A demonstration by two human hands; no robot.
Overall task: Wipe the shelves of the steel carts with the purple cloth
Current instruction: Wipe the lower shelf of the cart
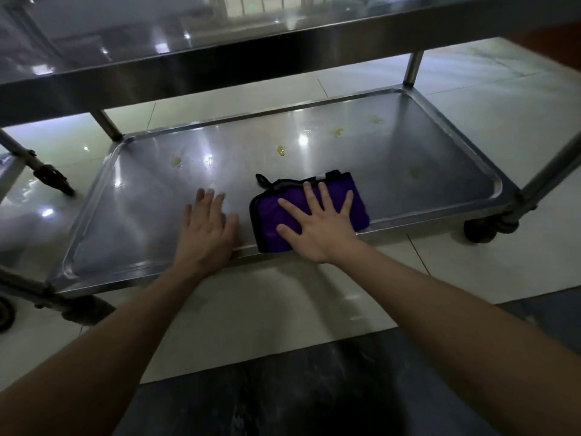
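Note:
A folded purple cloth [356, 196] with black edging lies on the lower shelf [151, 196] of a steel cart, near the shelf's front rim. My right hand [317, 223] presses flat on the cloth with its fingers spread. My left hand [206, 229] rests flat on the bare shelf just left of the cloth, its heel over the front rim. Several yellowish spots [282, 150] dot the back half of the shelf. The cart's upper shelf [195, 62] overhangs at the top of the view.
The cart stands on a pale tiled floor [503, 99], with castor wheels at the right [481, 229] and left [53, 177]. Upright steel posts [413, 67] rise at the shelf corners. A second cart's edge [9, 171] shows at far left. Dark flooring [314, 394] lies nearest me.

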